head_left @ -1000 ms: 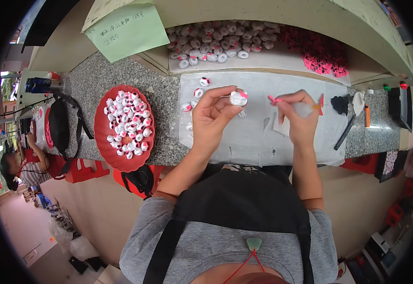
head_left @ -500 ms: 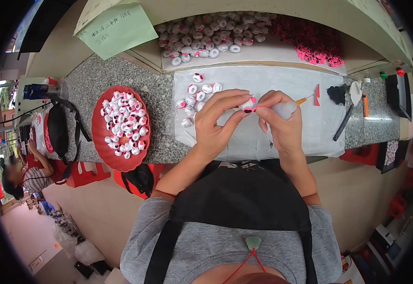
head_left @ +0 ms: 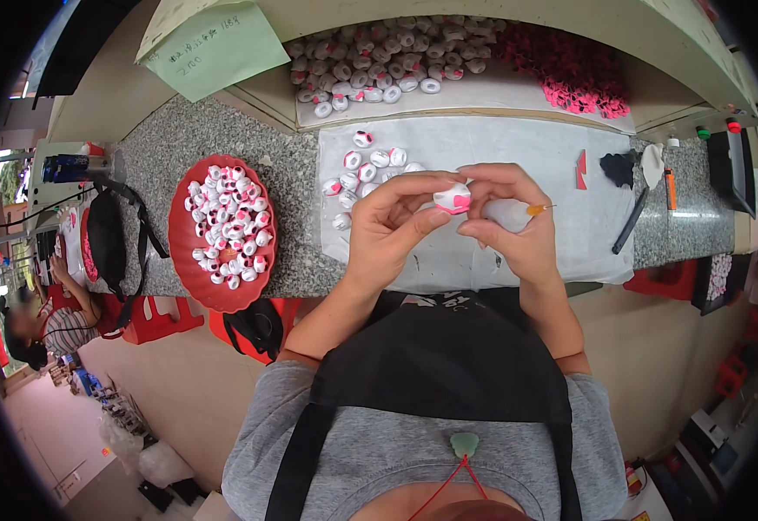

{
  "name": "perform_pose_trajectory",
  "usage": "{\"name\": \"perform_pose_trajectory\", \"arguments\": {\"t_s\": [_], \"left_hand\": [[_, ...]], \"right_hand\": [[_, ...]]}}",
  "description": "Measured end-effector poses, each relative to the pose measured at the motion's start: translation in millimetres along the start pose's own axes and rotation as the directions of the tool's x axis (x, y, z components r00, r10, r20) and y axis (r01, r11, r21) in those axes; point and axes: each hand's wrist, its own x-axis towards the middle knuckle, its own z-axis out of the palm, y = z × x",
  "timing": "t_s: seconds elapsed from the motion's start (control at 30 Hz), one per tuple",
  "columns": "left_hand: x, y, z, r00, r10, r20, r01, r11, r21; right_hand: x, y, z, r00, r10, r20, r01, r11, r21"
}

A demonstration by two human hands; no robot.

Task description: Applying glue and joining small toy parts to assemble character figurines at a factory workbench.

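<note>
Between the fingertips of my left hand [head_left: 386,227] is a small rounded white piece [head_left: 453,198] with pink parts on it. My left hand is closed on it, thumb below and fingers above. My right hand [head_left: 522,227] is closed around a translucent white squeeze bottle [head_left: 507,214] with an orange needle tip pointing right, away from the piece. The right index fingertip is close to the top of the piece; whether it touches I cannot tell. Several similar white pieces [head_left: 367,173] with pink or dark parts lie on the white sheet [head_left: 561,239], left of my hands.
A red scalloped dish [head_left: 182,260] full of such pieces stands at left. The shelf behind holds many white pieces [head_left: 387,65] and a pile of pink parts [head_left: 570,74]. At right are a black cloth [head_left: 618,171], a dark stick-like tool [head_left: 629,227] and an orange-handled tool [head_left: 671,191].
The white piece has been turned and shows more pink toward me. My right fingers have moved off a pinch at its lower edge, and the bottle's needle tip has shifted down and left.
</note>
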Motion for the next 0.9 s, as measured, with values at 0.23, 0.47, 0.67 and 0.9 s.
{"name": "perform_pose_trajectory", "arguments": {"t_s": [0.23,0.47,0.67,0.9], "left_hand": [[-4,-1,1,0.994,0.048,0.101,-0.054,0.997,0.054],[-5,-2,7,0.991,0.121,0.064,-0.127,0.986,0.107],[-4,3,6,0.992,0.040,0.117,-0.051,0.994,0.092],[-8,1,7,0.999,0.017,0.048,-0.019,0.999,0.047]], "right_hand": [[-3,8,-6,0.998,0.026,0.064,-0.031,0.995,0.092],[-7,9,-2,0.998,0.059,0.024,-0.062,0.980,0.187],[-9,11,-1,0.998,0.053,-0.016,-0.048,0.975,0.219],[-8,4,-1,0.993,0.117,-0.003,-0.115,0.978,0.175]]}}
